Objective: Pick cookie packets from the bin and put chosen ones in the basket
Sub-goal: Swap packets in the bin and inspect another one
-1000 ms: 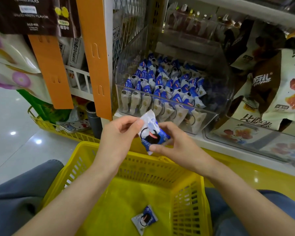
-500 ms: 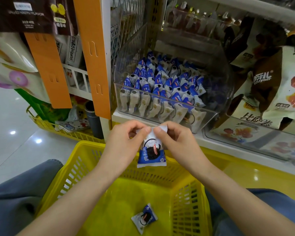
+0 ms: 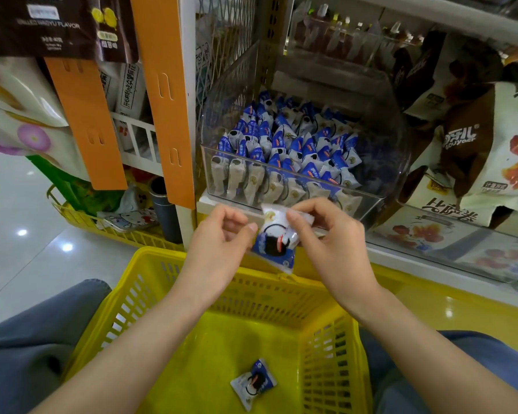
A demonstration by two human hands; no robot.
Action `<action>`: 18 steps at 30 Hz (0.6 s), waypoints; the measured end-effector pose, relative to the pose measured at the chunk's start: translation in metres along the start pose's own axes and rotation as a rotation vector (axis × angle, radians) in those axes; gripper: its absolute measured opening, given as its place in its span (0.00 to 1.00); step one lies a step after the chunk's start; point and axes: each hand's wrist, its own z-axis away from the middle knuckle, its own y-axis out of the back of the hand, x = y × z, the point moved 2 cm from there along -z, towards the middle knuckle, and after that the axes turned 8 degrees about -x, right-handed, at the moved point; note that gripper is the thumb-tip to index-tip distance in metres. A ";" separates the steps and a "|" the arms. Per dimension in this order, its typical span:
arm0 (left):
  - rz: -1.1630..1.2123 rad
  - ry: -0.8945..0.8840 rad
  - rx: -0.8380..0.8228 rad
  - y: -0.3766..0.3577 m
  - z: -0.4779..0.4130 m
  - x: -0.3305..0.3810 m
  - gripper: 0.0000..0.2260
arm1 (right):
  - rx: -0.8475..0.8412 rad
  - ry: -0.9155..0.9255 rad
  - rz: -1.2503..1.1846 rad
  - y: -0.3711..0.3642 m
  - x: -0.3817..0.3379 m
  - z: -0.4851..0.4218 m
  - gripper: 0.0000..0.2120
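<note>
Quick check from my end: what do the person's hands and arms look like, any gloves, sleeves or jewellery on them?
Both are bare. The left hand and right hand wear no gloves, and no rings, watch or bracelet show. Both forearms are uncovered all the way to the frame's lower edge, so no sleeve is visible. Fingernails look short and unpainted.

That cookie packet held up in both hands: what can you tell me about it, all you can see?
The held packet is a small, glossy pillow-shaped wrapper, white at the top and blue lower down, printed with a dark round cookie. It looks sealed. It hangs roughly upright above the far rim of the yellow basket, just before the clear bin. The left hand pinches its left edge, the right hand its top.
</note>
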 end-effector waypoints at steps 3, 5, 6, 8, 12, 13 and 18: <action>0.033 0.150 -0.127 -0.003 0.001 -0.003 0.11 | 0.066 -0.026 -0.116 0.006 -0.001 -0.002 0.01; 0.197 0.265 -0.221 -0.007 0.002 -0.004 0.17 | 0.016 0.034 -0.104 0.005 -0.005 -0.001 0.02; 0.300 0.302 -0.255 -0.009 0.002 -0.004 0.19 | -0.020 0.076 -0.085 0.004 -0.007 0.000 0.02; 0.542 0.329 -0.278 -0.009 0.001 -0.003 0.19 | -0.095 0.189 -0.014 0.001 -0.009 0.003 0.03; 0.621 0.245 -0.184 -0.004 0.000 -0.001 0.11 | -0.254 0.344 0.178 -0.008 -0.011 0.006 0.06; 0.588 0.227 -0.150 -0.003 0.000 -0.001 0.10 | -0.266 0.337 0.174 -0.009 -0.011 0.007 0.08; 0.398 0.195 -0.089 -0.004 0.002 0.001 0.10 | -0.131 -0.047 -0.185 -0.011 -0.007 0.004 0.07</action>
